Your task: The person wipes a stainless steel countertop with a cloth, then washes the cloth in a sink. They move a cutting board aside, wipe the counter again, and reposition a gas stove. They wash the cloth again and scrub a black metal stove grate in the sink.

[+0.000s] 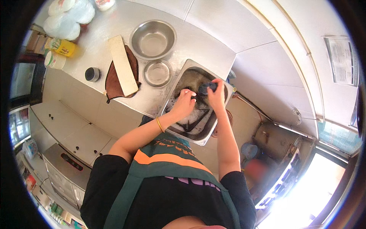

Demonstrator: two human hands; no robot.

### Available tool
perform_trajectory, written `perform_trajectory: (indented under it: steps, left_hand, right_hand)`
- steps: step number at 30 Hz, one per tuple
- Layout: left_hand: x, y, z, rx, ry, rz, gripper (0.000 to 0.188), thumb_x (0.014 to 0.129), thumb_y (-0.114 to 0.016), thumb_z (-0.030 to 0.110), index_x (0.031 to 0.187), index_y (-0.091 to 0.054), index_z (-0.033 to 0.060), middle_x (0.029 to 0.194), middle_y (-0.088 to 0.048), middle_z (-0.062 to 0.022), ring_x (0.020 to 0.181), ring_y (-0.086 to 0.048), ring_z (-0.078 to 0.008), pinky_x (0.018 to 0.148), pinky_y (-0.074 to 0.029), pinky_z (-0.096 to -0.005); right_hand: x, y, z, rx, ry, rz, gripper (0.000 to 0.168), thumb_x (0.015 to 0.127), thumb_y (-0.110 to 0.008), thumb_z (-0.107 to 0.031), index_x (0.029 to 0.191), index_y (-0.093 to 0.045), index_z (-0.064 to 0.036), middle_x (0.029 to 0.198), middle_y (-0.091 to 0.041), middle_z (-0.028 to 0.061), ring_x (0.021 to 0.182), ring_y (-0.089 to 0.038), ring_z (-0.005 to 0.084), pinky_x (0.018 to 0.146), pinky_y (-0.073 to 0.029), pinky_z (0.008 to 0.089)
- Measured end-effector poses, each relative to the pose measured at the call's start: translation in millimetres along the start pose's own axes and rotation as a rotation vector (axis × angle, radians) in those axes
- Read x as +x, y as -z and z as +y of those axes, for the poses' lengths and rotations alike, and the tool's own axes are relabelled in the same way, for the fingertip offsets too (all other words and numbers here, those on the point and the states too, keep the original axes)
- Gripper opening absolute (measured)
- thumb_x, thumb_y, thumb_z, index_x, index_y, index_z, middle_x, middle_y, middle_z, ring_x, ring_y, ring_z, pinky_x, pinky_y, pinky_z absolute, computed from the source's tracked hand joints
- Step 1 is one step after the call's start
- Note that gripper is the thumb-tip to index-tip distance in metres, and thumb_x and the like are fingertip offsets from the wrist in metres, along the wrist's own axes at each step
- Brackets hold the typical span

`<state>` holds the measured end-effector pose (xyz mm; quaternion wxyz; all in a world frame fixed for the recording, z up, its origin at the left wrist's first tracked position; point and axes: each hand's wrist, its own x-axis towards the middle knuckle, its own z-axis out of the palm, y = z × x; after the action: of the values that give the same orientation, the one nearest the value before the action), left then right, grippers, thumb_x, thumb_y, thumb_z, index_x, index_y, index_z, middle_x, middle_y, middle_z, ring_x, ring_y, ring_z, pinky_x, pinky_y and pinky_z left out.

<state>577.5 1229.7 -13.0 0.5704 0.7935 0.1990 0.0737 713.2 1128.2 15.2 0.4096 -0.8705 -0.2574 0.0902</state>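
A rectangular metal sink basin (206,140) in front of me holds cloudy water with white foam (183,114). My right hand (216,96) is over its right side, fingers closed around a dark, rounded scrubbing pad or similar object (206,88). Close by on the left, my left hand (184,104) reaches into the basin with curled fingers. Dark material shows around its fingertips, but whether it is gripped is not clear. Below the hands, a dark angular item (200,117) lies partly hidden under the suds.
On the steel counter (114,20) stand a large steel bowl (153,40), a shallow steel dish (157,73) and a small dark-topped cup (92,74). A pale board (123,65) lies across a brown cloth (112,83). A yellow container (66,48) is farther left. The wall (257,65) rises beyond the basin.
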Motion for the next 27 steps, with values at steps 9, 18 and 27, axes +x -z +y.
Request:
perform_trajectory:
  steps: [9,18,27]
  left_hand:
    - [-24,3,-7,0.080,0.071,-0.035,0.021,0.086,-0.051,0.013,0.104,-0.051,0.0023,0.115,-0.044,-0.0214,0.093,-0.054,-0.0344,0.083,-0.043,-0.0364]
    - [41,-32,12,-1.581,0.872,-0.271,0.052,0.087,-0.051,0.044,0.107,-0.046,-0.0039,0.107,-0.051,-0.0180,0.087,-0.057,-0.0278,0.076,-0.048,-0.0462]
    - [56,-66,71,-1.807,0.934,0.087,0.008,0.080,-0.055,0.005,0.078,-0.049,0.0014,0.077,-0.051,-0.0116,0.064,-0.052,-0.0186,0.052,-0.048,-0.0261]
  right_hand:
    - [31,-90,116,-0.439,-0.191,-0.479,0.035,0.069,-0.063,-0.006,0.103,-0.057,-0.004,0.100,-0.060,0.0217,0.097,-0.055,0.0396,0.082,-0.044,0.0412]
    - [-19,2,-27,-0.011,-0.211,-0.125,0.055,0.074,-0.063,-0.009,0.125,-0.043,-0.006,0.105,-0.061,0.0149,0.095,-0.059,0.0336,0.080,-0.045,0.0379]
    - [-46,10,46,1.277,-0.819,0.083,0.031,0.089,-0.051,-0.017,0.116,-0.050,-0.002,0.109,-0.057,0.0099,0.101,-0.055,0.0216,0.083,-0.045,0.0335]
